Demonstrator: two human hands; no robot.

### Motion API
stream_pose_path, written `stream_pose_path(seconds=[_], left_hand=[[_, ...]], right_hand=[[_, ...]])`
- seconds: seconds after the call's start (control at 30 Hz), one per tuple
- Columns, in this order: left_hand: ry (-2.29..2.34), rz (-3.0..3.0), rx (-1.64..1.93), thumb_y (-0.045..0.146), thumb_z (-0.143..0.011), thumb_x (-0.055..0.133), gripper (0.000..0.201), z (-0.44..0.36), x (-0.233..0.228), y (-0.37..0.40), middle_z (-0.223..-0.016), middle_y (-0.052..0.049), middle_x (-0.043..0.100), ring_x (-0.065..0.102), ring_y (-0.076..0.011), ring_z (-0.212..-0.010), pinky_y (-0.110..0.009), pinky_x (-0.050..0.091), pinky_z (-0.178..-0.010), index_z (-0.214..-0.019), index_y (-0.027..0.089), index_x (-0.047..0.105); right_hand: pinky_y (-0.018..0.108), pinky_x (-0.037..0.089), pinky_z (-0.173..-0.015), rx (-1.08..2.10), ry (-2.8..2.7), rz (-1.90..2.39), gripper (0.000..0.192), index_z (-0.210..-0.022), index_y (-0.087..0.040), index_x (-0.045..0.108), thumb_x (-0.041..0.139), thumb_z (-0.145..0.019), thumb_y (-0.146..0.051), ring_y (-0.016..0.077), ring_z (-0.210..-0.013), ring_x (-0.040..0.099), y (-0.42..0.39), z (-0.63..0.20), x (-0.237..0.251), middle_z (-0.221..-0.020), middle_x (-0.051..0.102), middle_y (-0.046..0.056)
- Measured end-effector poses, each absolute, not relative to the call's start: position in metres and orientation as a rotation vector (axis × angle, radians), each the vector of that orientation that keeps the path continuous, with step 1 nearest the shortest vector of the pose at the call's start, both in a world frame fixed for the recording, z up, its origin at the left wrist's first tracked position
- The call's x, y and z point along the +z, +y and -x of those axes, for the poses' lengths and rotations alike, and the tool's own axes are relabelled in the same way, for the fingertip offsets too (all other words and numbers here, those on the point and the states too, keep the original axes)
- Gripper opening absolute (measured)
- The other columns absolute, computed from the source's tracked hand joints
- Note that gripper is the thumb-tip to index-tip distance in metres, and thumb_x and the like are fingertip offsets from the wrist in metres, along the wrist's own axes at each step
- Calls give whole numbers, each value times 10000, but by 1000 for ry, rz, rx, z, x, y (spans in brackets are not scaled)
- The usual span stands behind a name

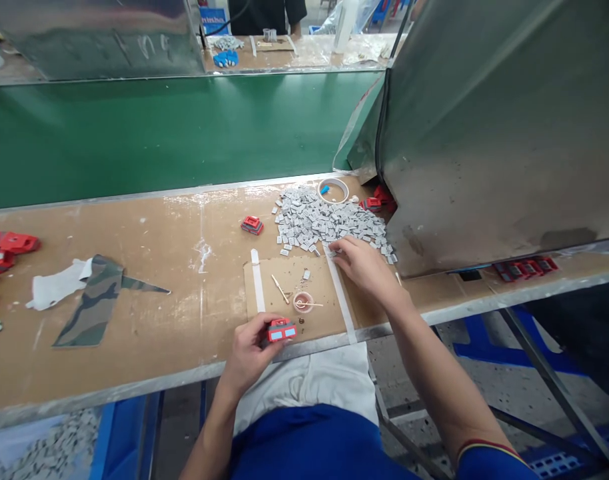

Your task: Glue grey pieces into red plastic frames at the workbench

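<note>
Head view: left hand (249, 353) pinching red part (281, 329) at desk (149, 267) edge, six o'clock. Right hand (362, 263), fingers curled, digging into grey chip pile (329, 223) around one o'clock. Could easily scatter chips or knock glue dish (303, 302) pulling back.

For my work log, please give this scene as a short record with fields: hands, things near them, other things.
left hand: holds a small red part at the table edge
right hand: fingers touch the pile of small grey pieces
between hands: cardboard sheet with a small pink dish and a stick
other: tape roll, camouflage cloth, second red part
</note>
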State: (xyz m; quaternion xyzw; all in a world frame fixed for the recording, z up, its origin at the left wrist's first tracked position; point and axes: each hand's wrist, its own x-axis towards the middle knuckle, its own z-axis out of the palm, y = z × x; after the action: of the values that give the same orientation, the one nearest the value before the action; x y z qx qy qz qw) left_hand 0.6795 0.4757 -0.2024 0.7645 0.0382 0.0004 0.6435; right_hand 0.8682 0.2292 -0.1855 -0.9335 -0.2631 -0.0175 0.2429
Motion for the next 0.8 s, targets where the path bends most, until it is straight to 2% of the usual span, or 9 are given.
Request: stream_pose_path(seconds=[0.2, 0.4, 0.57, 0.7, 0.8], left_hand=[[78, -1762, -2, 284, -833, 812, 184, -681, -201, 477, -855, -68, 815, 763, -194, -723, -244, 607, -642, -975, 177, 765], [78, -1758, -15, 308, -848, 805, 201, -679, -205, 477, -848, -62, 813, 750, -185, -705, -242, 596, -641, -993, 176, 759], [57, -1753, -2, 325, -852, 820, 227, -679, -208, 479, -907, -86, 828, 764, -203, -756, -255, 600, -681, -1015, 172, 778], [-32, -1731, 33, 322, -868, 825, 346, -682, -208, 484, -998, -104, 841, 784, -227, -855, -294, 611, -782, -1193, 204, 804], [-117, -1678, 29, 313, -868, 835, 428, -682, -209, 486, -988, -91, 836, 771, -217, -859, -300, 603, -798, -1287, 246, 777]], right_hand=[[337, 496, -766, -24, -723, 2417, 120, -1047, -215, 707, 671, -945, -162, 225, -824, 665, 242, -873, -184, -1019, 723, 75], [345, 517, -776, 24, -658, 2338, 144, -960, -204, 725, 660, -895, -92, 228, -840, 681, 263, -877, -197, -935, 747, 66], [344, 560, -765, 36, -548, 2182, 120, -937, -202, 755, 636, -936, -180, 210, -820, 717, 249, -874, -183, -938, 778, 63], [301, 556, -667, 40, -418, 1964, 105, -889, -215, 778, 716, -925, -292, 191, -763, 697, 240, -829, -154, -871, 749, 47], [271, 530, -609, 146, -462, 1861, 74, -919, -236, 800, 730, -937, -254, 169, -711, 673, 245, -780, -141, -840, 743, 37]])
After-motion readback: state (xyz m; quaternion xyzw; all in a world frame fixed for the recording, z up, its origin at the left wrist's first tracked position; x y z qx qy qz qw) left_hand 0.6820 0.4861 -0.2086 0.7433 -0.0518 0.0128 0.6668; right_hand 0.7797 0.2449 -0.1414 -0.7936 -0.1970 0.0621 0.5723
